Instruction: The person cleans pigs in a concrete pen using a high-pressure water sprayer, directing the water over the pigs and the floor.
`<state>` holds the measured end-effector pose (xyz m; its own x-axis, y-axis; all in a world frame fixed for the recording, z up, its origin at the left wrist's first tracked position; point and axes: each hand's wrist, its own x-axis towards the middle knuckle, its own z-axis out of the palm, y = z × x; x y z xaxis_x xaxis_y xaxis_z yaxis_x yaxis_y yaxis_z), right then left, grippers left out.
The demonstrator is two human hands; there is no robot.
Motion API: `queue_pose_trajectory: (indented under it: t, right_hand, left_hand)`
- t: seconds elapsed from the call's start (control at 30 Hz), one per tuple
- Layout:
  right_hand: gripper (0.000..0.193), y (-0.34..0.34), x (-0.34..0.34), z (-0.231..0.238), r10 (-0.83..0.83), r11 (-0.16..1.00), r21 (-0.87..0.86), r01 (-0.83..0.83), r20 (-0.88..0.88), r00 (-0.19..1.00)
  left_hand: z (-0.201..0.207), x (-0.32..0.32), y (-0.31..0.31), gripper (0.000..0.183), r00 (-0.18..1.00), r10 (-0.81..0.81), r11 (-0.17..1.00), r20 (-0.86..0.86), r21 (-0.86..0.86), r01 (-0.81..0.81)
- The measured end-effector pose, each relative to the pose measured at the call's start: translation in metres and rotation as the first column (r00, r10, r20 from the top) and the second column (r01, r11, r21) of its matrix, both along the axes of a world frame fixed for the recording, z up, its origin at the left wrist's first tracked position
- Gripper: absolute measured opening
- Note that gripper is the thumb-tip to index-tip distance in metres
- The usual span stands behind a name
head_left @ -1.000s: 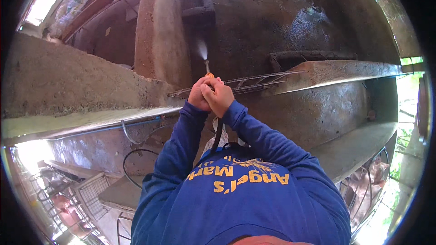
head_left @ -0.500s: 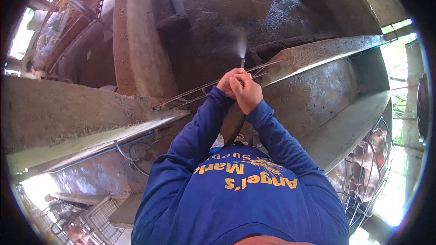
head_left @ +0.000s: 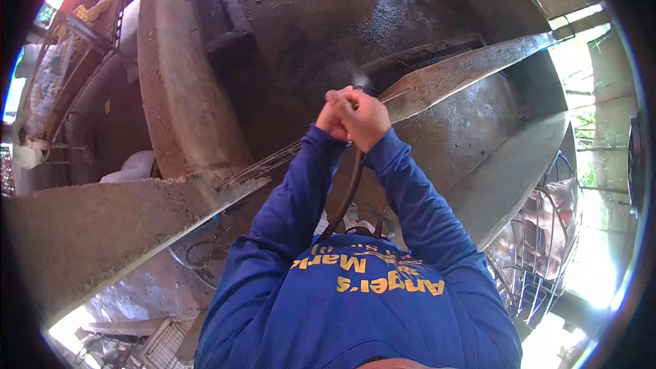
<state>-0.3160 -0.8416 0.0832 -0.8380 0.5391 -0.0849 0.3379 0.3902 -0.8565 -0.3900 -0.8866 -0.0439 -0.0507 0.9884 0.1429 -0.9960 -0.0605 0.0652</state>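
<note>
Both my hands are closed together around a water hose, out in front of my chest. My left hand [head_left: 331, 120] and my right hand [head_left: 367, 121] overlap, with the right nearer the camera. The dark hose [head_left: 354, 181] runs from beneath my fists down toward my waist. Only a little of the nozzle [head_left: 360, 87] shows beyond my fingers; the rest is covered by them. A short white spray [head_left: 360, 78] leaves it toward the wet concrete floor [head_left: 307, 48] of the pen ahead.
Concrete walls stand at the left [head_left: 181, 75], front left [head_left: 116, 222] and right [head_left: 465, 76]. A thin metal gate frame [head_left: 266, 162] spans below my hands. Pigs [head_left: 550, 225] stand behind bars [head_left: 529, 266] at the right. Loops of hose [head_left: 201, 256] lie lower left.
The view has shifted, and the surrounding walls sit farther left and lower. The nozzle now shows less beyond my hands, its spray looks shorter, and more hose is visible below. Both hands keep their grip.
</note>
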Motion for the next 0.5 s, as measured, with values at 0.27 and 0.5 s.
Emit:
queue_pose_trajectory:
  t: [0.27, 0.5]
  right_hand:
    - [0.046, -0.049, -0.01, -0.005, 0.115, 0.993, 0.015, -0.115, 0.001, 0.993]
    - [0.045, -0.068, -0.021, -0.033, 0.17, 0.973, -0.155, -0.174, -0.039, 0.985]
  left_hand:
    - [-0.023, -0.007, -0.066, 0.044, 0.81, 0.394, 0.873, -0.434, -0.097, -0.477]
    - [-0.04, -0.007, -0.09, 0.032, 0.731, 0.508, 0.684, -0.456, -0.302, -0.664]
